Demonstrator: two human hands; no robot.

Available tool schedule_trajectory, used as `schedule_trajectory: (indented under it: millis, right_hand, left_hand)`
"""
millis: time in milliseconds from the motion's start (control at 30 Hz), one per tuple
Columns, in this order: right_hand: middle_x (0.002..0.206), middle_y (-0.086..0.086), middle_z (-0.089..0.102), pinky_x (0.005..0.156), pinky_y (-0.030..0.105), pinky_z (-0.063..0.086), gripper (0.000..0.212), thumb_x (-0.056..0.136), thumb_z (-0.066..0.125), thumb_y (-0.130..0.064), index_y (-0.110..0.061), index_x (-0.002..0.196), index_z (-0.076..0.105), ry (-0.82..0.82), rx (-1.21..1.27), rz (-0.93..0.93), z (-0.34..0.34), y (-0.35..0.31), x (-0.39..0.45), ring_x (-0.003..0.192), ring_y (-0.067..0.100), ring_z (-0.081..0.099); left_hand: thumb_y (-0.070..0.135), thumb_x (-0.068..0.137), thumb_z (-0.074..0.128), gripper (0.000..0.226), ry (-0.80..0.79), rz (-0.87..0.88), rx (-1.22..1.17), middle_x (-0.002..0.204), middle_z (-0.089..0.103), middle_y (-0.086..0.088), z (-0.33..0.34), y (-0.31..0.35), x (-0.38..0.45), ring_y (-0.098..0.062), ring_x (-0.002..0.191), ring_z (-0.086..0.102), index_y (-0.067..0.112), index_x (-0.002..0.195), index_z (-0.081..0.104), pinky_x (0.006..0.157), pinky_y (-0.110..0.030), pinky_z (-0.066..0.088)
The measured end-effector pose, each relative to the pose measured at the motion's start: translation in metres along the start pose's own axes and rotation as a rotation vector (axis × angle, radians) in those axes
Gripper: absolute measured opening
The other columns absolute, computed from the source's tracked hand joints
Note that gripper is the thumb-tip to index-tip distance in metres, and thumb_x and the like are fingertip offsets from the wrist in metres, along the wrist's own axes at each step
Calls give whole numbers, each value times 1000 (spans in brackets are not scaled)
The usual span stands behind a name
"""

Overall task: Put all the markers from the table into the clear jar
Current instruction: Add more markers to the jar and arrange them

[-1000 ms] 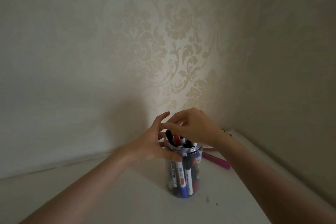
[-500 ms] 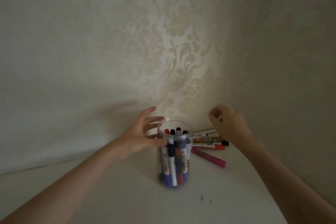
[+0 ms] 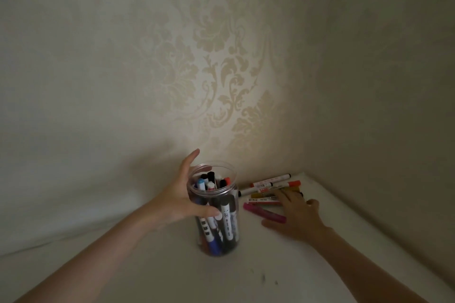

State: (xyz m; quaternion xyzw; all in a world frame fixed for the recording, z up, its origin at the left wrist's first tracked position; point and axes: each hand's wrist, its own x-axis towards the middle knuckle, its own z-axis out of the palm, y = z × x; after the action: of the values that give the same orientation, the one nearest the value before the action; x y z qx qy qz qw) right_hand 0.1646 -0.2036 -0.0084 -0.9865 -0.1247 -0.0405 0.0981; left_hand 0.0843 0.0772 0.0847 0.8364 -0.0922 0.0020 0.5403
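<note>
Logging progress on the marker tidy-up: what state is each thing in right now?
clear jar: upright, lidless, holding many markers.
loose markers: lying on the table beside the jar.
left hand: grips the jar.
right hand: open, fingers resting on the loose markers.

Both forearms run out of the frame at the bottom edge, so nothing past them shows. The left hand [image 3: 182, 194] covers the left side of the clear jar [image 3: 216, 214], and its fingers behind the rim are seen only through the plastic. The markers in the jar [image 3: 227, 219] overlap; their number and printed labels are unreadable. At centre right, the right hand [image 3: 295, 214] lies over the near ends of the loose markers [image 3: 268, 186] on the worktop [image 3: 147, 278]; whether it grips one cannot be told. Small dark specks at lower centre are too small to identify.
</note>
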Motion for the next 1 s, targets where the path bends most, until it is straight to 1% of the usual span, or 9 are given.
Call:
schedule_trajectory:
  millis: [100,167,233,367,500,600,700,800,1000]
  right_hand:
    - [145,-4,34,101,46,29,114,45,42,-97,-39,142,27,10,-88,-1,-6,4,7,134,20,32]
    - [151,-2,24,108,55,21,131,32,35,-102,-38,146,19,-60,-90,-2,-10,5,9,140,21,24]
    - [156,-6,15,111,62,14,125,41,42,-100,-39,147,15,-159,-41,-2,-12,6,9,145,20,18]
    - [158,-1,12,110,59,17,123,44,44,-99,-41,147,12,-173,-119,-60,-13,11,4,144,26,16]
    - [163,-3,-8,112,66,-5,133,43,36,-102,-37,151,-6,-259,-170,-115,-19,19,15,150,23,-7]
    - [161,-4,12,111,63,11,121,50,45,-95,-41,150,3,-295,-194,-122,-25,16,14,147,25,15]
    - [146,3,35,106,49,29,107,62,53,-85,-30,148,22,-325,-191,-77,-27,14,5,133,26,36]
    - [125,6,51,88,36,45,76,75,64,-60,-19,134,38,-342,-109,-62,-29,11,-10,111,24,54]
    - [97,4,55,61,25,41,33,91,54,-30,-17,118,40,-361,-108,-15,-38,0,-54,89,23,62]
  left_hand:
    - [3,59,91,129,-33,-1,0,131,46,23,-2,3,1,9,111,57,49,148,10,82,-11,51]
    - [1,60,90,128,-61,11,-1,132,47,20,-2,5,2,10,110,59,49,147,10,82,-12,52]
    - [0,61,90,127,-84,16,-4,136,48,15,0,7,3,9,112,59,50,147,11,84,-14,52]
    - [0,61,90,128,-133,9,-7,137,50,12,7,10,1,3,117,58,50,147,11,87,-16,52]
    - [7,57,94,131,-173,16,14,141,48,12,12,12,-1,-1,125,54,54,146,10,97,-20,49]
    - [6,58,93,129,-169,12,-2,141,49,12,13,14,-1,-2,125,54,53,146,11,99,-22,49]
    - [8,57,94,129,-168,8,-10,141,49,11,13,15,-4,-4,127,53,55,145,13,101,-24,48]
    - [11,55,95,130,-200,10,-4,143,46,12,16,18,-10,-6,131,49,58,144,12,107,-30,45]
    - [17,54,96,131,-289,48,9,142,49,14,29,25,-27,-2,132,48,59,143,9,114,-37,39]
